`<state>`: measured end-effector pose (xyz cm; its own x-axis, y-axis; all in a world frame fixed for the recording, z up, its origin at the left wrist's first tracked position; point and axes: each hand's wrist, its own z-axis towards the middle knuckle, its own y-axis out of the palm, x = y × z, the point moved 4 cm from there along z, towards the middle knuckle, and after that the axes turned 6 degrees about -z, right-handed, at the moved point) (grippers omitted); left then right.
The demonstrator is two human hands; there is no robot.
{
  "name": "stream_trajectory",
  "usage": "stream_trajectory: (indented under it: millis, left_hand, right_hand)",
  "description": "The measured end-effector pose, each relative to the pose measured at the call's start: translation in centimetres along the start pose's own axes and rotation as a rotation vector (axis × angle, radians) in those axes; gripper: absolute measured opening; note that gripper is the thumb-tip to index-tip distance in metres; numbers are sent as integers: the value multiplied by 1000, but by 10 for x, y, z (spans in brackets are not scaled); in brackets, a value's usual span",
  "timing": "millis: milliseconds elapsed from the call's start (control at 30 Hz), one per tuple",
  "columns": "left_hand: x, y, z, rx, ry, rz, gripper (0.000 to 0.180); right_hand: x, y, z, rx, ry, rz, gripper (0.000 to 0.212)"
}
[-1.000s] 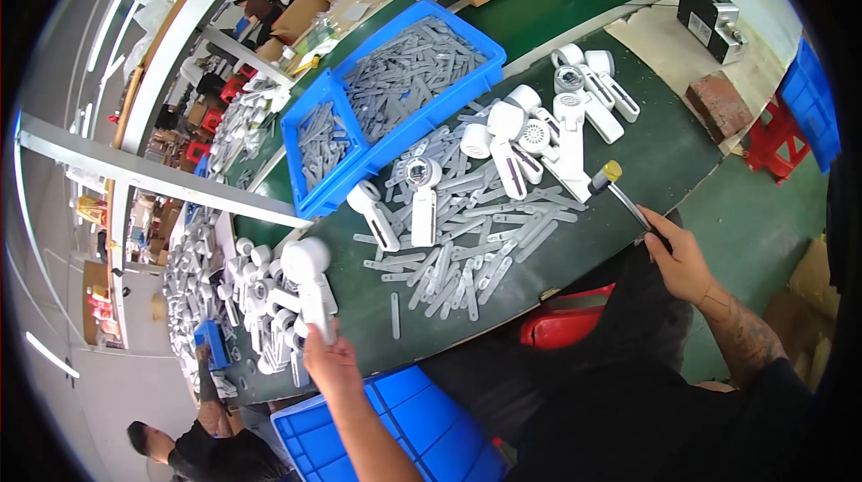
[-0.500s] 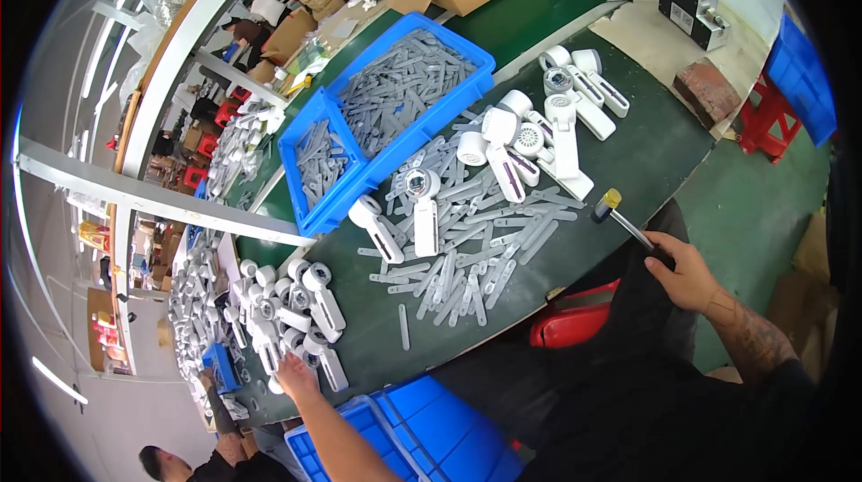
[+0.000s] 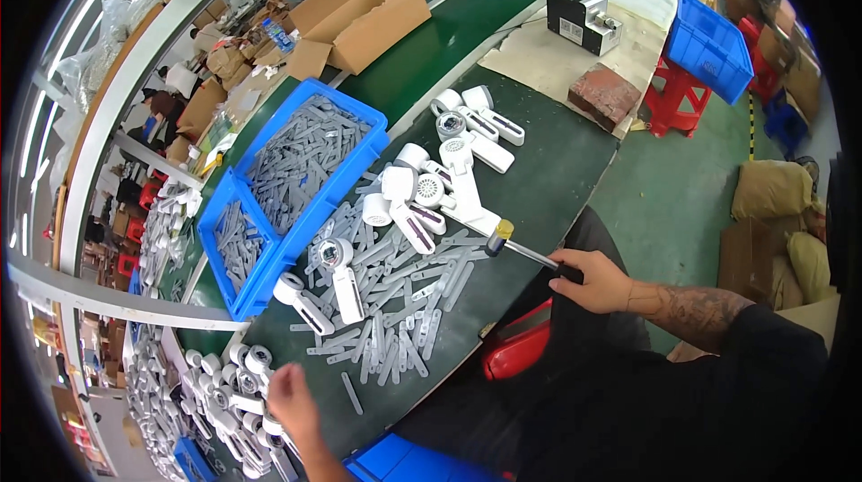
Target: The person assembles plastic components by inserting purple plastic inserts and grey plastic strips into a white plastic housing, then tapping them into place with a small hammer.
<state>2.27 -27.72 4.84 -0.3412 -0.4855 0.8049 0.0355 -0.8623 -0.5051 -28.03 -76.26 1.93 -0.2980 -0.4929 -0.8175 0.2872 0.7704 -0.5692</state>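
My right hand (image 3: 593,281) is closed around the dark handle of a small mallet (image 3: 530,253). The mallet's yellow-and-black head points left, over the table edge beside a white part. My left hand (image 3: 294,403) is at the right side of a heap of white handheld fans (image 3: 235,397); its fingers are smeared by motion, so its hold is unclear. Loose grey plastic strips (image 3: 395,320) lie spread on the green table between my hands. More white handheld fans (image 3: 415,181) are grouped behind the strips, and two of them (image 3: 343,280) lie at the strips' left side.
A divided blue bin (image 3: 296,181) full of grey strips stands on the table's far side. To the back right are a brick (image 3: 604,94) and a black-and-silver device (image 3: 582,19). A red stool (image 3: 673,97) bears a blue crate (image 3: 709,46). A white post crosses at left.
The whole view has turned to the right, so the table sits further left. My left hand has come away from the white fans toward the strips. My right hand still grips the mallet.
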Motion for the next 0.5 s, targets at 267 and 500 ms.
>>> stream_trajectory:
  millis: [267, 500]
  left_hand:
    - [74, 177, 32, -95, 272, 732, 47]
    - [45, 174, 54, -133, 117, 662, 36]
  right_hand:
    - [6, -5, -10, -13, 29, 29, 37]
    - [45, -27, -23, 159, 55, 22, 35]
